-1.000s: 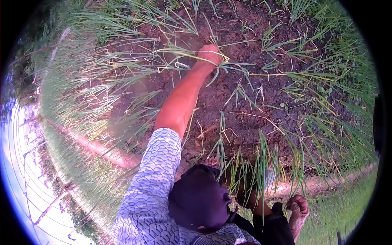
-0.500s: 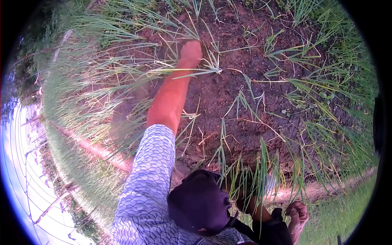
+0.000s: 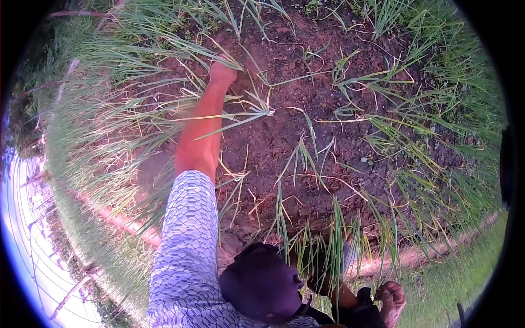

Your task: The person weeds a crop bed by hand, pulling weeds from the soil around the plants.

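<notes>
My left hand [image 3: 222, 74] reaches far forward, low over the brown soil [image 3: 273, 82], closed among the bases of long green leaves [image 3: 197, 49]. What its fingers hold, if anything, is hidden. A plant with a pale base [image 3: 269, 113] lies just to the right of my left forearm, some of its leaves crossing over the skin. Down at the lower right, my right hand [image 3: 391, 298] is curled closed beside dark cloth [image 3: 365, 312]. Whatever might be in it cannot be made out.
Narrow-leaved plants [image 3: 377, 126] stand in rows to the right, and denser ones [image 3: 115, 115] fill the left. Upright leaves [image 3: 336, 235] rise near my legs. A rounded dark shape [image 3: 262, 281] sits at bottom centre. A pale strip of ground [image 3: 123, 221] runs behind the left plants.
My left hand has left the plant with the pale base and moved left and farther forward over the soil. The whole view has shifted somewhat. My right hand stays curled at the lower right.
</notes>
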Demonstrator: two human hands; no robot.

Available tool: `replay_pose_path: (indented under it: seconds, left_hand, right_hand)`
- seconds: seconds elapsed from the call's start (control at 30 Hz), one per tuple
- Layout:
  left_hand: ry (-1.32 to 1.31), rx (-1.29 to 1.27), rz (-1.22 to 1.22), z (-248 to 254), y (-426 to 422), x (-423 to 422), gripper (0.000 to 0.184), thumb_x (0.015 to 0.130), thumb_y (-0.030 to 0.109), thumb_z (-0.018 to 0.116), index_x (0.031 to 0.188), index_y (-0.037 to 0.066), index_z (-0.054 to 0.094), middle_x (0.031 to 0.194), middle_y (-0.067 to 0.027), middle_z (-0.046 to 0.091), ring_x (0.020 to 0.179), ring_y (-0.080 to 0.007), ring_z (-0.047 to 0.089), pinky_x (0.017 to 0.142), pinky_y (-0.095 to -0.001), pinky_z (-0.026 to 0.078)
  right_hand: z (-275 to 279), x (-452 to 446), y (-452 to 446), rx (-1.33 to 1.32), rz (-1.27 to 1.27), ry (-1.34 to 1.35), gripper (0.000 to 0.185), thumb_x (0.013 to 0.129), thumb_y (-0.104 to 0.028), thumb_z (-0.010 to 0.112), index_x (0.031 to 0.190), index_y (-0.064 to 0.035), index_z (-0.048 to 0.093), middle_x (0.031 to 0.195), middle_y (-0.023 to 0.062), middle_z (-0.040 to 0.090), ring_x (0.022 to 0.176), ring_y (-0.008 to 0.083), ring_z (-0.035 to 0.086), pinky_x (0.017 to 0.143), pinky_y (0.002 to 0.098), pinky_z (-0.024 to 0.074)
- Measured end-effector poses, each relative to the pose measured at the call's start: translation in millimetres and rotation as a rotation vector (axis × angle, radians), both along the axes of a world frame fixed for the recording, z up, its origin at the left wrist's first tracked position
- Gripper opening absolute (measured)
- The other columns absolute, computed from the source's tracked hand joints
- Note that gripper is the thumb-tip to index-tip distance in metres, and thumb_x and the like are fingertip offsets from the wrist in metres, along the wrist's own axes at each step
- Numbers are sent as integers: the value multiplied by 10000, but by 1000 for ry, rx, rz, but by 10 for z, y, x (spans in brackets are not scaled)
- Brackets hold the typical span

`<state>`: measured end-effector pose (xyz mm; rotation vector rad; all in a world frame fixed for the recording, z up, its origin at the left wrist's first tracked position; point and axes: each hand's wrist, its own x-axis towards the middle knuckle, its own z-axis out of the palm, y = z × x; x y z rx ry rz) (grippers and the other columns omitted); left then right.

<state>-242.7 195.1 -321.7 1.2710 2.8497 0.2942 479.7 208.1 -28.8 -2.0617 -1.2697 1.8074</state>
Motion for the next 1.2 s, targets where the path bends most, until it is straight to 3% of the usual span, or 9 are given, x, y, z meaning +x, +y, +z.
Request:
replay_pose_path:
  seconds: [0.17, 0.3, 0.47, 0.57, 0.63, 0.73, 0.9, 1.1, 1.2]
  left_hand:
    - [55, -558, -30, -180, 135, -173, 359, 867, 241, 572, 1178, 67, 617, 1270, -165, 602, 1094, -325, 627, 891, -454, 513]
    - [-38, -426, -46, -292, -38, -165, 276, 864, 204, 524, 1038, 56, 679, 1130, -173, 666, 1034, -322, 654, 866, -456, 523]
    - [-200, -934, -386, 980, 6, 428, 341, 907, 174, 477, 1158, 55, 675, 1162, -202, 660, 1160, -349, 593, 1075, -421, 390]
    - [-616, -879, -190, 1633, 23, 412, 172, 878, 134, 639, 1036, 83, 682, 820, -84, 667, 779, -193, 624, 678, -336, 528]
    - [-838, -546, -179, 2484, 254, 438, 231, 950, 164, 618, 1125, 15, 635, 908, -81, 683, 737, -113, 625, 628, -246, 529]
    - [-1204, 1311, -111, 3922, 647, 613, 292, 992, 169, 544, 1209, -24, 541, 1234, -198, 615, 1108, -265, 613, 958, -364, 514]
    - [-1465, 589, -1154, 4469, 341, 597, 357, 973, 179, 585, 1270, -5, 514, 1213, -211, 624, 1109, -281, 619, 942, -331, 534]
    - [-1070, -562, -592, 2937, -331, 2269, 380, 950, 409, 604, 1040, 46, 669, 910, -11, 676, 801, -80, 603, 699, -245, 474]
    - [-650, -776, -596, 1843, -435, 2273, 378, 915, 326, 633, 1054, -25, 626, 890, -135, 663, 832, -231, 608, 770, -401, 483]
  right_hand:
    - [180, -110, -8, -62, -100, -74, 157, 822, -102, 696, 943, -10, 657, 839, 60, 640, 797, 159, 587, 759, 300, 473]
    - [303, -188, 11, -43, -112, -56, 121, 835, -74, 669, 939, -12, 667, 838, 55, 637, 797, 153, 579, 757, 297, 460]
    - [-60, 387, -73, 82, 58, 96, 327, 881, -244, 725, 1034, 13, 592, 821, 73, 627, 685, 142, 592, 625, 285, 505]
    - [-82, 367, -48, 104, 106, 130, 306, 895, -219, 714, 1053, 15, 597, 863, 58, 627, 716, 138, 595, 648, 284, 509]
    - [-94, 334, -2, 112, 180, 118, 323, 894, -251, 714, 1063, 3, 605, 868, 50, 630, 736, 133, 595, 662, 281, 503]
    - [-49, 344, 81, 143, 294, 118, 294, 892, -193, 715, 1081, 11, 620, 896, 49, 638, 759, 129, 602, 690, 271, 508]
    - [125, 95, 47, 305, 288, 154, 368, 892, -260, 712, 1130, 4, 614, 930, 45, 652, 800, 128, 601, 726, 275, 497]
    - [261, 172, -154, 389, 260, 162, 404, 869, -278, 748, 1120, 12, 621, 943, 55, 658, 811, 147, 634, 704, 280, 513]
    - [295, 308, -276, 399, 192, 146, 380, 873, -258, 745, 1109, 15, 626, 946, 56, 662, 805, 142, 627, 705, 278, 508]
